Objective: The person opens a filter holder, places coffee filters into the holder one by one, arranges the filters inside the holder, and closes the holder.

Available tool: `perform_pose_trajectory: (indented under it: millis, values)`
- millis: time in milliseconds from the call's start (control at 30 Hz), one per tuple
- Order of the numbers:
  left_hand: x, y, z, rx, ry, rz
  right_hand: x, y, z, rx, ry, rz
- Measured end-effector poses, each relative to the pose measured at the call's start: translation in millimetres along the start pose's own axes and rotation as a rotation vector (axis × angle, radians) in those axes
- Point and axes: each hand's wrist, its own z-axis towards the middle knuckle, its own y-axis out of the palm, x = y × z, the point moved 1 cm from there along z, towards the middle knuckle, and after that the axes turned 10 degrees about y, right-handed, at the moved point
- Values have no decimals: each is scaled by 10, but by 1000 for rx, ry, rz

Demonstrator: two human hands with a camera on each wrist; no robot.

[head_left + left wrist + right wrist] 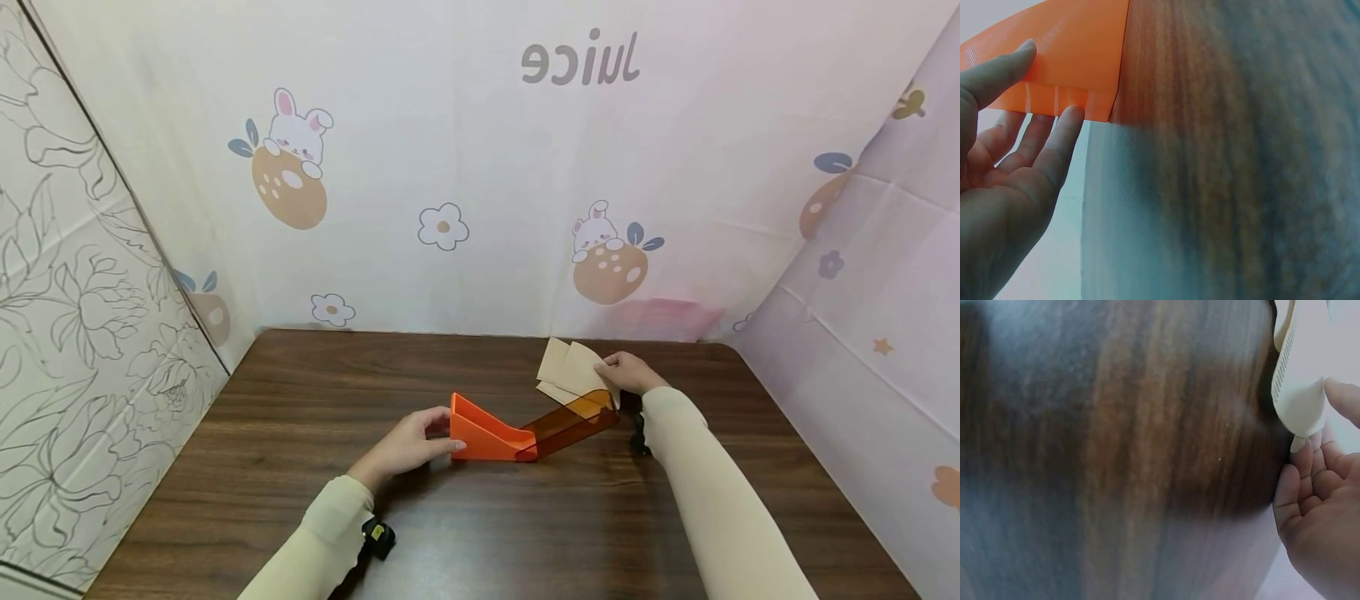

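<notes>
An orange coffee filter holder with a sloped side stands on the table. Its clear amber lid is swung out to the right. My left hand grips the holder's tall left end, thumb on the near side; the left wrist view shows the fingers under the orange wall. Behind the lid, my right hand pinches beige paper coffee filters by their right edge. In the right wrist view a filter's ridged seam shows, with the thumb on its face. The lid hides part of the papers.
The dark wooden table runs back to a curtain printed with rabbits and flowers. A black wrist camera hangs under the left sleeve, and another under the right.
</notes>
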Motion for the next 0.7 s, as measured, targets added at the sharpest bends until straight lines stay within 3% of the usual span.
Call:
perform_pose_trajectory:
  millis: [333,567,700]
  values:
    - [2,-2,1,1,1,-2,65,8,3,56,-16,77]
    - [370,-12,-65,21,18,-39,77,12,-21,82,-24,112]
    - [383,-12,-67,20,20,-36,82,15,-26,88,-25,127]
